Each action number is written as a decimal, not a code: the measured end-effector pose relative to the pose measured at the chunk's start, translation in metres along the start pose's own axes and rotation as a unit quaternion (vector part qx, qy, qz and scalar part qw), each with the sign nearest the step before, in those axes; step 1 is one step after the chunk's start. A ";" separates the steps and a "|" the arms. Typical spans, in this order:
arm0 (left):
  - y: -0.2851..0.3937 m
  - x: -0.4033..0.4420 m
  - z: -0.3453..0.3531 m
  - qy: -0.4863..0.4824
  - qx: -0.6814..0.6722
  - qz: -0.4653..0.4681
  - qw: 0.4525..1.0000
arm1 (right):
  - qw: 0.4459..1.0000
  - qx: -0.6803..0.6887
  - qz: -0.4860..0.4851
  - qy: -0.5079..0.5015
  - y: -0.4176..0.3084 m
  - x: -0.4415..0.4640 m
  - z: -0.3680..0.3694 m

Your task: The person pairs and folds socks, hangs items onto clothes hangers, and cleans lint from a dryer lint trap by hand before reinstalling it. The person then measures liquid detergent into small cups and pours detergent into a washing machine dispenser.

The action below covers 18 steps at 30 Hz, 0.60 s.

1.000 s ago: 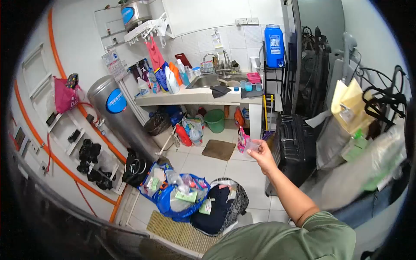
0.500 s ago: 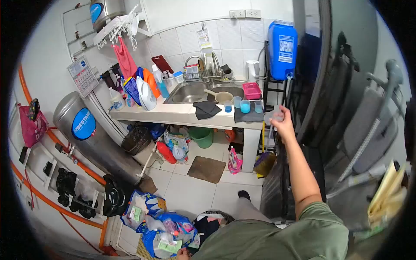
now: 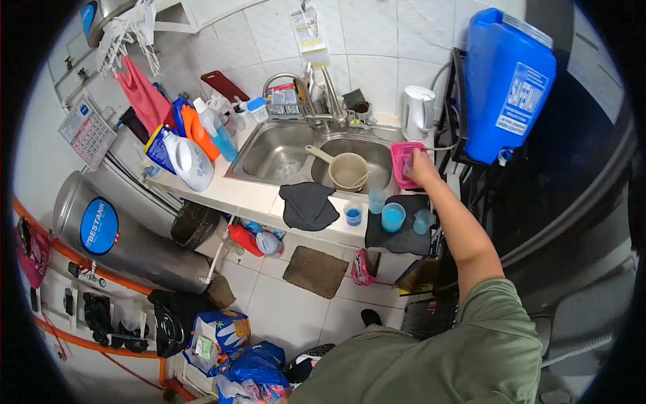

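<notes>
My right hand (image 3: 422, 168) reaches over the pink basket (image 3: 400, 149) at the right end of the sink. Its fingers are closed around a clear plastic cup (image 3: 408, 164), partly hidden by the hand and blurred. Just in front, a dark cloth (image 3: 398, 241) carries a cup of light blue liquid (image 3: 393, 218) and a translucent bluish cup (image 3: 423, 221). Another translucent cup (image 3: 377, 200) stands at the cloth's back left edge. A small cup with darker blue liquid (image 3: 353, 215) is on the white counter. I cannot see my left hand.
A beige dipper (image 3: 348, 170) rests in the steel sink (image 3: 269, 161). Beside it lies a black cloth (image 3: 308, 206). A white kettle (image 3: 418, 113) and a large blue water container (image 3: 508, 87) are at the right. Bottles (image 3: 190, 161) line the left counter; bags (image 3: 256, 367) lie on the floor.
My right hand has moved from beside the counter's right end up to the pink basket, carrying the clear cup. The view has come closer to the sink. My left hand has dropped out of view.
</notes>
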<state>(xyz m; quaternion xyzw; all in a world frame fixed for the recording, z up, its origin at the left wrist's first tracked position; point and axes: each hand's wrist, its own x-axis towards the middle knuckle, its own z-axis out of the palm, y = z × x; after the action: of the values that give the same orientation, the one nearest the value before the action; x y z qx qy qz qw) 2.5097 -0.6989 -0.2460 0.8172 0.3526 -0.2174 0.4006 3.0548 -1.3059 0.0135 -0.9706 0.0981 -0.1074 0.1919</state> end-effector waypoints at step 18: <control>0.524 0.066 -0.008 0.031 -0.120 0.591 0.797 | 0.970 0.223 0.086 0.044 -0.079 -0.209 0.011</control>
<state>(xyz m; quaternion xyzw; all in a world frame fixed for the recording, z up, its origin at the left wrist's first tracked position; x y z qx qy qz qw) 2.9470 -0.8908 -0.0208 0.8189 -0.1629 0.1311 0.5345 2.8694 -1.1824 -0.0006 -0.8856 0.1631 -0.1525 0.4072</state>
